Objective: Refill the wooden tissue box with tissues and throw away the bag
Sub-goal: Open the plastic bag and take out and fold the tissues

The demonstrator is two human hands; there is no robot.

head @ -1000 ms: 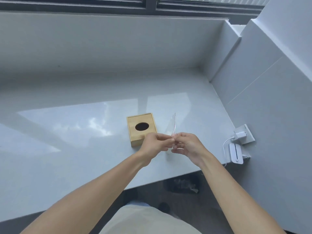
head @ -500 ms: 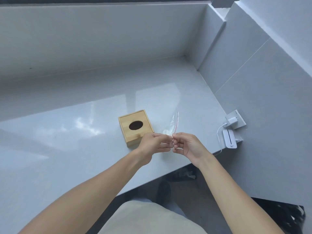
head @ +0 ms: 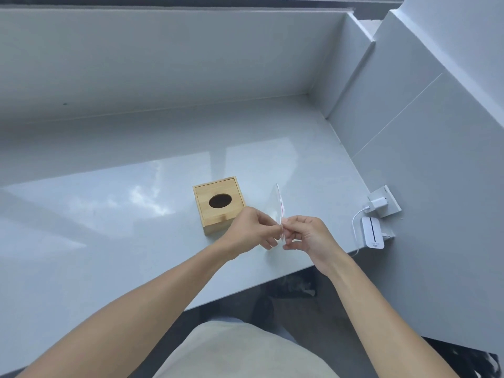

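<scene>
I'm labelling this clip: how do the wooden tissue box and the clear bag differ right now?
The wooden tissue box is opaque and rigid; the clear bag is see-through and thin. The box rests on the counter; the bag is pinched between the left hand and right hand.

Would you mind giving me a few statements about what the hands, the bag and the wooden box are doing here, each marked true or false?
1. Both hands pinch the clear plastic bag. True: the left hand and right hand grip its near edge.
2. A tissue sticks out of the wooden tissue box. False: its oval opening is dark, no tissue showing.
3. The box lies on its side. False: it sits flat, opening upward.
4. A white charger is plugged into the wall socket. True.
5. The bag lies flat on the counter. False: it is held up.
</scene>
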